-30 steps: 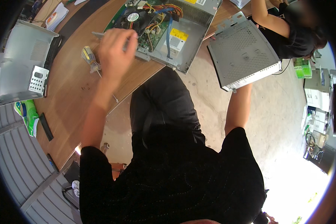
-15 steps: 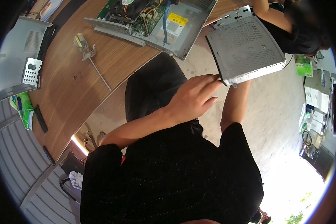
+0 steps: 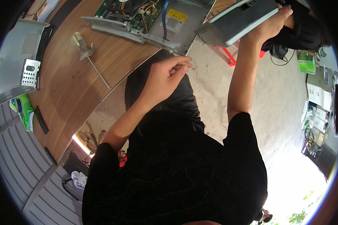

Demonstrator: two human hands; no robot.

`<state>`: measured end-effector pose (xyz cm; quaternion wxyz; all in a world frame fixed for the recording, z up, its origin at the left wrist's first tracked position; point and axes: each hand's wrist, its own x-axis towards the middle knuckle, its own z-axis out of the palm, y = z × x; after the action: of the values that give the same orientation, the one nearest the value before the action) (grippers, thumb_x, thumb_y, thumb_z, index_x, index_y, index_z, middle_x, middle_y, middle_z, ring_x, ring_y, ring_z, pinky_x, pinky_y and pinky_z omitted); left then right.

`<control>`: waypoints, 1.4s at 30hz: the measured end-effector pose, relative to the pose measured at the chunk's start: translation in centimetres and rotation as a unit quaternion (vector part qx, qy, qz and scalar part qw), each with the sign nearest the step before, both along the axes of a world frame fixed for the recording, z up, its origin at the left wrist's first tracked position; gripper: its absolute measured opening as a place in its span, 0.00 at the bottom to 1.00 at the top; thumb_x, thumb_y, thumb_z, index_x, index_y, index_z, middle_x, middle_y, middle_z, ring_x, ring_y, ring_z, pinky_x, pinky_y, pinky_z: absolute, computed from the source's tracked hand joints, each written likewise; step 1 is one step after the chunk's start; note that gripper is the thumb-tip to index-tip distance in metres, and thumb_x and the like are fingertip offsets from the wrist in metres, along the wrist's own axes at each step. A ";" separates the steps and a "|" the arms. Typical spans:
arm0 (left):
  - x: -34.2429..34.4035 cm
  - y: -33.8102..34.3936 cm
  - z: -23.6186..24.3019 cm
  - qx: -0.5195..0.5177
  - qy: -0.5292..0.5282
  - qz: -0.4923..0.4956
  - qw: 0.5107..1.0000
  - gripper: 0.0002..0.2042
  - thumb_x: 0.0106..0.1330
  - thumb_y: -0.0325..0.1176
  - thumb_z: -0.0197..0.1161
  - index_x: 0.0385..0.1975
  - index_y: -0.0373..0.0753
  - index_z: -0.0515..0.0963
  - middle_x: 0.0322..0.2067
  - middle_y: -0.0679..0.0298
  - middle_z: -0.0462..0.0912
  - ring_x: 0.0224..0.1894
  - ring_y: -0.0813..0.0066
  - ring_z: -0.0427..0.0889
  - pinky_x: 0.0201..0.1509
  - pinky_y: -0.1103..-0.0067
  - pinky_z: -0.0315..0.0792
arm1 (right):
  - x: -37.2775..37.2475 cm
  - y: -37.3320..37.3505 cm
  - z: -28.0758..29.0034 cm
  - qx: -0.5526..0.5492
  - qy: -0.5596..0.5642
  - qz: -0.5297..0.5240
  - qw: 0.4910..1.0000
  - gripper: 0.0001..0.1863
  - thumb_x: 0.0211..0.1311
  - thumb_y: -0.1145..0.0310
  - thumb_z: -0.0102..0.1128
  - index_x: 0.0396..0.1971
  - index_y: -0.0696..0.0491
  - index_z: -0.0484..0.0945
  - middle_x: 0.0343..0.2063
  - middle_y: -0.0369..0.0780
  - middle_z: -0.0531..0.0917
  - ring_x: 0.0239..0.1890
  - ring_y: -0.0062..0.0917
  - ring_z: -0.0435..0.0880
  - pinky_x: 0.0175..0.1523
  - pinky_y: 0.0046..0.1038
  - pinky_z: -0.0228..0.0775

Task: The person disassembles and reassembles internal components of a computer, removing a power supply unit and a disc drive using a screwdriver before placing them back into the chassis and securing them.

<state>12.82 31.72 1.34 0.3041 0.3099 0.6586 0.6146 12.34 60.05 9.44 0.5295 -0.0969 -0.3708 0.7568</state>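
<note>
My right hand (image 3: 269, 27), at the upper right, grips one edge of a grey metal computer drive cage (image 3: 226, 29). The cage is tilted, its dark face and pale rim showing, and part of it runs out at the top of the picture. My left hand (image 3: 162, 77) is empty and loosely open over my lap, fingers stretched to the right and thumb near them. Just beyond its fingertips is the near corner of an opened computer case (image 3: 139, 37), where a green circuit board, coloured wires, a blue cable and a yellow-labelled drive (image 3: 175, 18) are visible.
A screwdriver (image 3: 87, 54) lies on the wooden table (image 3: 64, 112), with small screws (image 3: 76, 77) nearby. At the left stand a metal cover panel (image 3: 17, 56) and a green shoe-like item (image 3: 24, 110). A red stool (image 3: 229, 56) and a person in black (image 3: 308, 33) are at the upper right.
My left hand has let go of the drive cage and moved left. My right hand has carried the cage up and away and turned it over on its side.
</note>
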 end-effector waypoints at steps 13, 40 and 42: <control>0.1 -1.7 -1.9 -0.013 -0.016 0.011 1.000 0.11 0.70 0.27 0.58 0.49 0.32 0.79 0.40 0.59 0.87 0.43 0.77 0.84 0.48 0.81 0.75 | -2.0 -0.7 -0.7 0.068 -0.046 -0.052 0.995 0.22 0.69 0.45 0.54 0.27 0.49 0.76 0.15 0.31 0.72 0.17 0.17 0.74 0.24 0.19 0.68; 2.1 -0.3 -3.0 0.063 -0.138 -0.114 0.982 0.27 0.64 0.35 0.68 0.60 0.33 0.69 0.45 0.56 0.84 0.45 0.70 0.84 0.50 0.75 0.76 | 3.4 -2.8 -8.2 -0.127 0.321 0.456 0.820 0.15 0.68 0.55 0.59 0.37 0.52 0.71 0.22 0.23 0.84 0.25 0.11 0.62 0.34 0.13 0.72; 2.3 0.1 -3.1 0.075 -0.126 -0.135 0.980 0.27 0.63 0.36 0.69 0.59 0.32 0.69 0.45 0.55 0.83 0.46 0.69 0.84 0.50 0.75 0.76 | 4.0 -4.2 -8.1 -0.148 0.312 0.451 0.823 0.15 0.69 0.55 0.58 0.37 0.52 0.70 0.22 0.24 0.85 0.25 0.11 0.62 0.34 0.14 0.72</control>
<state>15.08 31.77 -1.77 0.4405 0.3379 0.5197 0.6494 16.35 55.89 1.39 0.1960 0.2457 -0.0717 0.9466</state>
